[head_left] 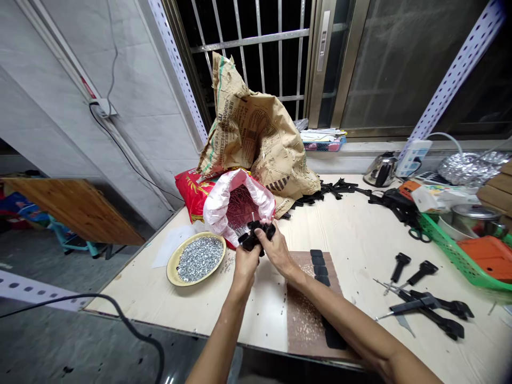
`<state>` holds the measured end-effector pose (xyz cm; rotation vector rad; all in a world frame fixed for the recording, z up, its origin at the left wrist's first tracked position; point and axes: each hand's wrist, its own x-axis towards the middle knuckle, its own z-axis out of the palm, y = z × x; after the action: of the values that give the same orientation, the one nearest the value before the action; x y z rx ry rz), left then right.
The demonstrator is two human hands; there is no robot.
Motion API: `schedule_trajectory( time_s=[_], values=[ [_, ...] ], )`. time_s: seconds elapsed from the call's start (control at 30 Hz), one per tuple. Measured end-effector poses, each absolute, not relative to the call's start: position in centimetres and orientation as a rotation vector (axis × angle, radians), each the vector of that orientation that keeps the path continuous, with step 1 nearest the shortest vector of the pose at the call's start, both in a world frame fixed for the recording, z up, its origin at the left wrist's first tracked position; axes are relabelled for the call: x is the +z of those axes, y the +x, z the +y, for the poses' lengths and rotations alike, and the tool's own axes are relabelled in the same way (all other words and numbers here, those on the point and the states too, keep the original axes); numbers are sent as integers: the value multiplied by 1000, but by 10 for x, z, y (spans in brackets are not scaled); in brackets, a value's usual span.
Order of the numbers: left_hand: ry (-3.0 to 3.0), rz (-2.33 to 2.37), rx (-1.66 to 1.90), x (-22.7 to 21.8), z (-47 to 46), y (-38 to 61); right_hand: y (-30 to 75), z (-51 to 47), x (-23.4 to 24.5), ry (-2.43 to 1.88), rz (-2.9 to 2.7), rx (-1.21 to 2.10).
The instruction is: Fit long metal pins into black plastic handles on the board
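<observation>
Held part: you have a black moulded plastic handle (pixel 256 234) up in both hands, just in front of the mouth of the white plastic bag (pixel 218 210).
Left hand (pixel 247 264): closed narrowly around the handle's lower side.
Right hand (pixel 277 250): closed narrowly over its right end.
Handling: it should be light and stiff; hold the thick body, clear of the thin metal pin at its top.
Nearby: steel nails (pixel 241 208) fill the bag; a plate of screws (pixel 172 266) sits left of it.
</observation>
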<state>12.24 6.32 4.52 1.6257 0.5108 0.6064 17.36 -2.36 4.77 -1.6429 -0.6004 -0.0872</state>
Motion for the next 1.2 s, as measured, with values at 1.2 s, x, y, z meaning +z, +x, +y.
schedule_trajectory(
  time_s=[1.2],
  values=[
    [1103, 453, 538, 40, 67, 122, 194, -17, 41, -1500, -500, -102]
  ],
)
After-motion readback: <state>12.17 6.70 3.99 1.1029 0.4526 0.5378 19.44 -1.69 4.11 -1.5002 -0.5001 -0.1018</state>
